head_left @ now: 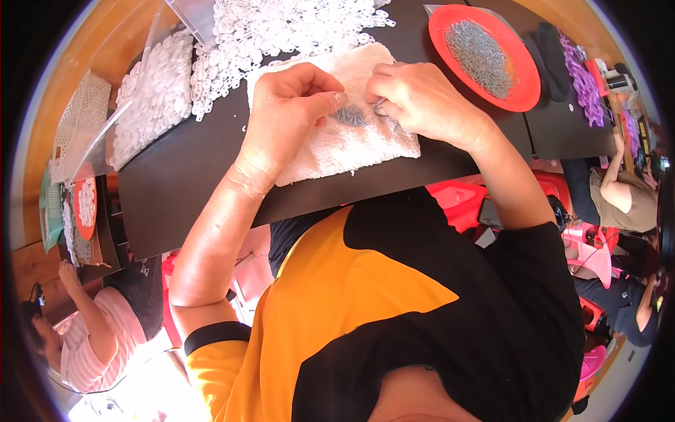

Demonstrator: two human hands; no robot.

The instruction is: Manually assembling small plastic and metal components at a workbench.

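Observation:
My left hand (290, 105) rests on a white towel (344, 144) spread on the black table (183, 183), thumb and fingers pinched together over a small heap of grey metal pieces (351, 117). My right hand (415, 98) is curled beside it, fingertips pinching a small white plastic part at the heap's right edge. What the left fingers grip is too small to make out. Both hands nearly touch above the towel.
A pile of white plastic rings (281, 32) lies behind the towel, with a clear bag of white parts (151, 98) to the left. A red plate of grey metal pieces (485, 56) sits at right. Other people sit at neighbouring tables left and right.

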